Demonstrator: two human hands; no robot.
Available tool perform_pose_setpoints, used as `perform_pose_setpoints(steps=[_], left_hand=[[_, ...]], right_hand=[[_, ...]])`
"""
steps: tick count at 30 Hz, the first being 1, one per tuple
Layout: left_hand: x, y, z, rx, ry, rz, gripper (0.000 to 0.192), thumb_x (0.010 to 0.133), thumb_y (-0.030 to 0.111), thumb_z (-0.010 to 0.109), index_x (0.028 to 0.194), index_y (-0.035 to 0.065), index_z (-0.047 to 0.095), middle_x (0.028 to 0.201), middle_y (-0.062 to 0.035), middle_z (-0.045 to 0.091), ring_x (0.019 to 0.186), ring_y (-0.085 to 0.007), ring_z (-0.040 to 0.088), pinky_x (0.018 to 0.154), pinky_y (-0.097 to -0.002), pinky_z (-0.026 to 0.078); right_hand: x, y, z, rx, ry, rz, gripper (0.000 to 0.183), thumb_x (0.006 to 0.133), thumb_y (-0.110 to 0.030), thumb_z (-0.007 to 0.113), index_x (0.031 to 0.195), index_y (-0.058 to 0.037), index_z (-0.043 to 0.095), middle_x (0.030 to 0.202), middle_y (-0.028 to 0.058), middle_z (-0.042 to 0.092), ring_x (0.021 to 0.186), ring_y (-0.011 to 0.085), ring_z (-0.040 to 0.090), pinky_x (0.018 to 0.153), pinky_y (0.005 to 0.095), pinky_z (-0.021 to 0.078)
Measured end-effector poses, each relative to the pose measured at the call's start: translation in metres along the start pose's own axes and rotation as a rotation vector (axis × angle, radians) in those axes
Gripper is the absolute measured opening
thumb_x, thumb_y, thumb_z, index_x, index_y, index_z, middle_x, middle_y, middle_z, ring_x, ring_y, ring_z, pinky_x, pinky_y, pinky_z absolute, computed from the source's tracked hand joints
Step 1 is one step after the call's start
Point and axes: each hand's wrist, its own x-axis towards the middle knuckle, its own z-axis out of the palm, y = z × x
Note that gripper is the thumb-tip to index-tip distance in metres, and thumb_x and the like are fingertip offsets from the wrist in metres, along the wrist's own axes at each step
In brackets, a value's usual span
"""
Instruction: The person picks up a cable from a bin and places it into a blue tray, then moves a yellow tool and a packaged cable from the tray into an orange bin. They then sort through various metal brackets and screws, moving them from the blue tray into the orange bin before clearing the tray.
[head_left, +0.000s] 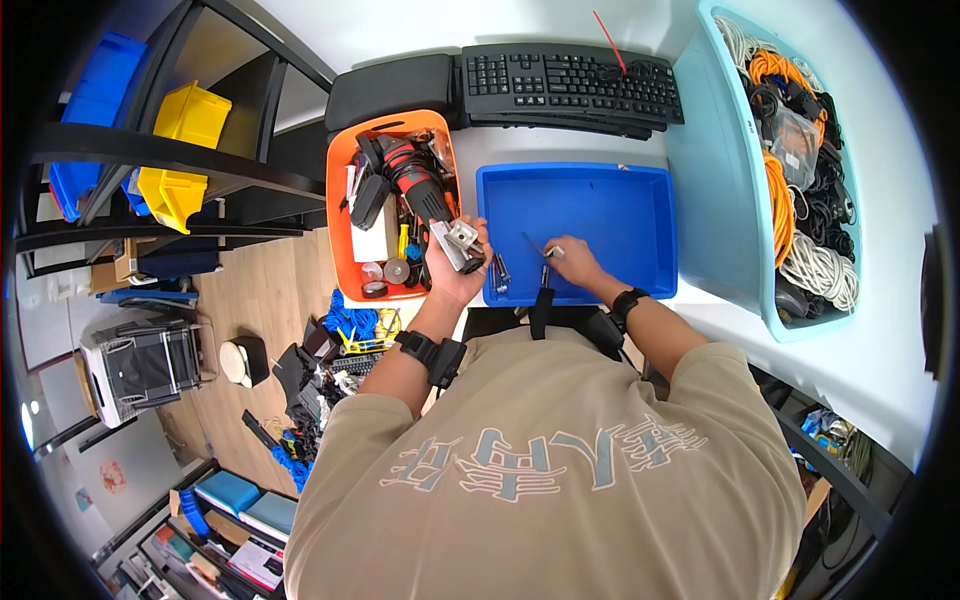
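Note:
My left hand (454, 274), palm up, is closed around several silvery metal fittings (459, 240), including a square bracket-like piece and one with a black end. It is at the right edge of an orange plastic bin (341, 247). In that bin lie a red-and-black corded power tool (412, 176), a yellow-handled tool (403, 238) and disc-shaped parts (396, 271). Over a blue plastic tray (577, 202), my right hand (577, 262) pinches a small pale piece (555, 252) whose exact kind is unclear. Several metal bolts (499, 271) lie near the tray's left front corner.
Behind the tray, black keyboards (570, 82) are stacked beside a black case (390, 86). A light-blue tub (720, 172) of coiled cables stands at right. Black shelving (150, 150) with yellow bins (191, 112) rises at left. Cables and electronics (322, 382) clutter the floor.

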Motion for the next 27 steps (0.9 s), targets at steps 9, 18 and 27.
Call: perform_pose_setpoints(steps=[9,18,27], left_hand=[[0.013,-0.024,0.028,0.030,0.033,-0.024,0.052,0.102,0.055,0.040,0.116,0.0110,0.063,0.123,-0.0133,0.067,0.104,-0.0269,0.068,0.091,-0.0418,0.055],[0.019,-0.048,0.063,0.057,-0.211,-0.082,0.054,0.104,0.054,0.037,0.119,0.0072,0.058,0.128,-0.0146,0.063,0.119,-0.0288,0.059,0.103,-0.0441,0.048],[0.025,-0.061,0.069,-0.078,-0.357,-0.192,0.054,0.104,0.054,0.038,0.122,0.0083,0.059,0.124,-0.0118,0.064,0.113,-0.0256,0.063,0.100,-0.0399,0.050]], right_hand=[[-0.006,-0.148,-0.072,0.110,0.312,-0.440,0.020,0.081,-0.001,0.068,0.100,-0.0069,0.070,0.102,0.0120,0.062,0.088,0.0319,0.065,0.077,0.0392,0.0555],[-0.010,-0.160,-0.075,-0.340,0.420,-0.684,0.030,0.077,-0.015,0.073,0.107,-0.0104,0.068,0.112,0.0085,0.060,0.100,0.0297,0.059,0.083,0.0402,0.0494],[-0.001,-0.162,-0.083,-0.313,0.569,-0.717,0.063,0.090,-0.057,0.059,0.128,-0.0074,0.051,0.138,0.0134,0.052,0.131,0.0334,0.045,0.110,0.0548,0.0253]])
